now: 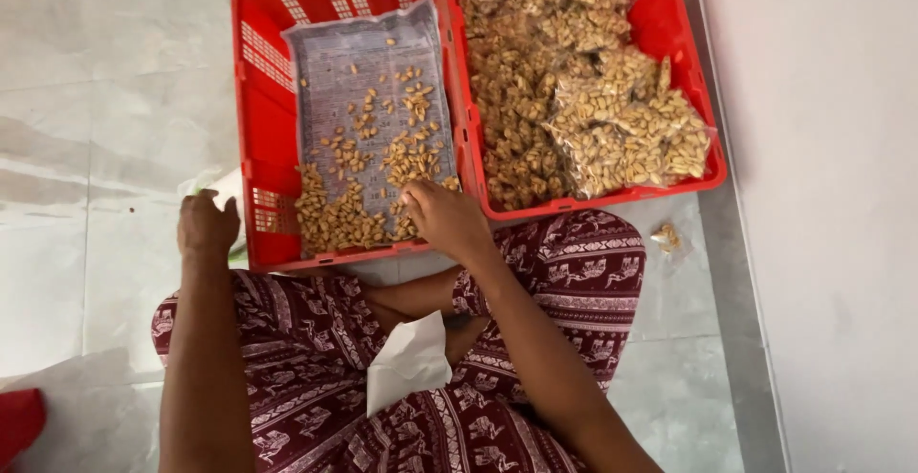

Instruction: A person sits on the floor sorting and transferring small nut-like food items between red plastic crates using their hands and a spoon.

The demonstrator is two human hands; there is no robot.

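- Loose pale-brown peanuts (337,217) lie scattered on a grey printed paper sheet (359,62) lining the left red plastic crate (256,138), heaped thickest at its near edge and near left corner.
- Two red slotted crates stand side by side, touching; the right red plastic crate (669,23) is filled with clear plastic bags of peanuts (626,124), too many and too overlapped to count.
- The right hand (448,215) rests at the left crate's near right corner, fingers curled down onto the nuts; whether it pinches any cannot be told.
- The left hand (206,224) is closed on something white (228,186) just outside the crate's near left corner.
- One small filled bag (666,237) lies apart on the pale tiled floor (105,129), beside a white wall (822,196).
- A white paper piece (406,358) sits on the person's patterned maroon lap.
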